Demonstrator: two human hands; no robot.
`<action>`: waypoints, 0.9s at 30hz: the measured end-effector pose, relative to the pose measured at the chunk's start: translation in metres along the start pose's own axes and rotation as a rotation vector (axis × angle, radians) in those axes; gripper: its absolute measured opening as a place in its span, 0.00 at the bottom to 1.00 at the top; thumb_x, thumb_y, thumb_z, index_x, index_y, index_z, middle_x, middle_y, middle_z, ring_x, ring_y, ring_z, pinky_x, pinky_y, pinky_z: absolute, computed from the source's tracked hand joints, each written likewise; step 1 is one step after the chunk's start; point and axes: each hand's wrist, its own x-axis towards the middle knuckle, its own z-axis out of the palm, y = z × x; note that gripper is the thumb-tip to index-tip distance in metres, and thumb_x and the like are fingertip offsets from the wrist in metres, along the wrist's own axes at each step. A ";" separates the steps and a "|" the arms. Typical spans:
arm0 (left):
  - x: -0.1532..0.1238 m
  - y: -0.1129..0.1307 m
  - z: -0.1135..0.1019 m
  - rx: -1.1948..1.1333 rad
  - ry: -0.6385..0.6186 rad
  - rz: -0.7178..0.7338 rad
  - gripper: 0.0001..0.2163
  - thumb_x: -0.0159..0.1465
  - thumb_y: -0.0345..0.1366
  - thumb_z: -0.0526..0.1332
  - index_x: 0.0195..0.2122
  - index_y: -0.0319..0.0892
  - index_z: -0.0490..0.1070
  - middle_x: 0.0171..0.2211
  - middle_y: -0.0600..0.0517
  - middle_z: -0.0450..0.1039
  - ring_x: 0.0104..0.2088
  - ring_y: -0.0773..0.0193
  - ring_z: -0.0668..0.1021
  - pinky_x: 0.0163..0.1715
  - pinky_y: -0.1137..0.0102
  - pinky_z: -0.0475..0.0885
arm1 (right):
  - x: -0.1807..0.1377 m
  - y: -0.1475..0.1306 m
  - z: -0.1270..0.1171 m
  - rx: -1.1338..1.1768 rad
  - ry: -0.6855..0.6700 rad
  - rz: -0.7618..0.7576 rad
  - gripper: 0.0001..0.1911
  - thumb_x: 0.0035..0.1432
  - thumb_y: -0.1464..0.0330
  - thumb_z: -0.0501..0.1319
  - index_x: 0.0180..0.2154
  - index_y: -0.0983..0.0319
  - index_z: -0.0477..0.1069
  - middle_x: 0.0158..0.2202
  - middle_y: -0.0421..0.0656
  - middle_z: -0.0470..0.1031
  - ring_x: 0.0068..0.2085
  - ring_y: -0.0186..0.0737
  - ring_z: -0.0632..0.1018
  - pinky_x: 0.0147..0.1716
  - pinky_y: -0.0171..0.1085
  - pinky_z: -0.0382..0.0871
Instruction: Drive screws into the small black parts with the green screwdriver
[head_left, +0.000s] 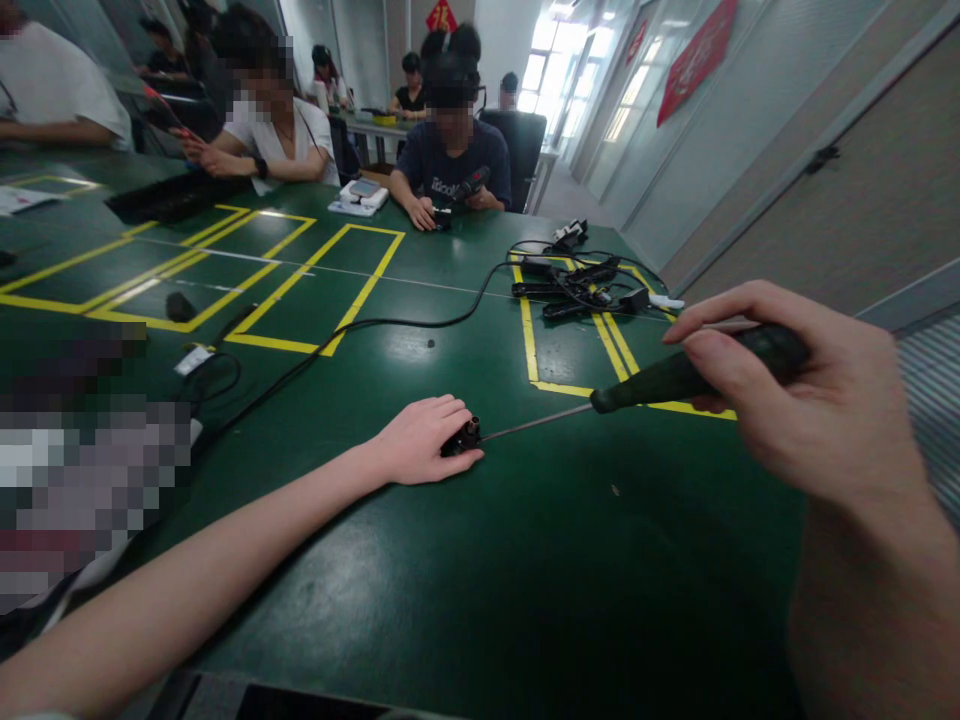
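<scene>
- The screwdriver (pixel 637 388) has a dark green, slightly translucent-looking handle (pixel 679 377), thick toward the butt and narrowing to a flared collar where the metal begins.
- Its shaft (pixel 536 424) is thin, straight and dull grey; it slants down to the left, above the table.
- The black part (pixel 466 437) is small and dark, with a short round stub rising at its upper edge — a faint brownish glint shows there. Much of it is hidden under fingers, so its full shape cannot be told.
- This part sits low against the green table (pixel 570 570), near the middle of the view, under the left hand (pixel 424 440).
- That hand is curled over it, fingers on the far side and thumb on the near side, pinching it between them.
- The right hand (pixel 840 400) grips the handle between thumb and fingers, raised over the table's right side.
- The tip ends at the part's right edge; whether it touches is too small to tell.
- Beyond them, black cables and connectors (pixel 577 285) lie tangled across yellow tape (pixel 531 345).
</scene>
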 end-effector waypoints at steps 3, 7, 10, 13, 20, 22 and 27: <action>0.000 0.000 0.000 0.005 -0.006 -0.001 0.15 0.74 0.48 0.58 0.40 0.41 0.72 0.36 0.46 0.76 0.38 0.56 0.77 0.40 0.64 0.73 | -0.002 0.003 0.001 -0.009 -0.002 0.003 0.05 0.57 0.63 0.66 0.31 0.56 0.74 0.24 0.36 0.75 0.24 0.33 0.75 0.24 0.34 0.68; 0.000 0.000 0.001 0.005 -0.008 -0.007 0.15 0.74 0.48 0.58 0.40 0.41 0.72 0.36 0.46 0.76 0.38 0.56 0.77 0.40 0.63 0.73 | -0.003 0.005 0.002 0.106 -0.040 -0.030 0.06 0.54 0.66 0.68 0.36 0.55 0.74 0.33 0.37 0.80 0.32 0.36 0.80 0.30 0.35 0.75; 0.000 -0.001 0.002 0.002 -0.004 -0.007 0.15 0.74 0.48 0.58 0.39 0.41 0.72 0.36 0.46 0.76 0.38 0.56 0.77 0.39 0.64 0.73 | -0.002 0.004 0.001 0.144 -0.055 -0.047 0.05 0.56 0.67 0.67 0.36 0.54 0.74 0.32 0.37 0.79 0.31 0.35 0.79 0.29 0.34 0.75; 0.000 -0.001 0.001 0.003 -0.004 -0.008 0.15 0.74 0.48 0.58 0.39 0.41 0.72 0.36 0.47 0.76 0.38 0.56 0.77 0.39 0.64 0.73 | -0.001 0.004 0.000 0.132 -0.071 -0.056 0.04 0.56 0.67 0.67 0.34 0.54 0.74 0.30 0.36 0.78 0.29 0.34 0.77 0.27 0.33 0.73; 0.000 0.000 0.000 -0.011 -0.004 -0.010 0.14 0.74 0.48 0.59 0.39 0.41 0.72 0.36 0.47 0.76 0.37 0.56 0.77 0.39 0.64 0.73 | -0.004 0.012 0.003 0.094 -0.024 -0.096 0.06 0.60 0.62 0.69 0.35 0.55 0.75 0.30 0.37 0.78 0.27 0.34 0.75 0.25 0.34 0.70; 0.000 0.000 0.000 -0.013 -0.003 -0.012 0.14 0.73 0.47 0.59 0.38 0.41 0.72 0.36 0.47 0.76 0.37 0.56 0.77 0.38 0.64 0.73 | -0.004 0.012 0.002 0.063 -0.017 -0.097 0.07 0.61 0.60 0.69 0.35 0.55 0.75 0.30 0.37 0.78 0.28 0.35 0.75 0.25 0.35 0.69; 0.000 0.001 -0.001 -0.003 -0.006 -0.005 0.14 0.73 0.47 0.59 0.39 0.41 0.72 0.36 0.47 0.76 0.37 0.56 0.77 0.38 0.64 0.72 | -0.003 0.008 0.001 0.056 -0.019 -0.088 0.07 0.61 0.61 0.69 0.34 0.55 0.75 0.28 0.37 0.77 0.27 0.35 0.75 0.25 0.35 0.68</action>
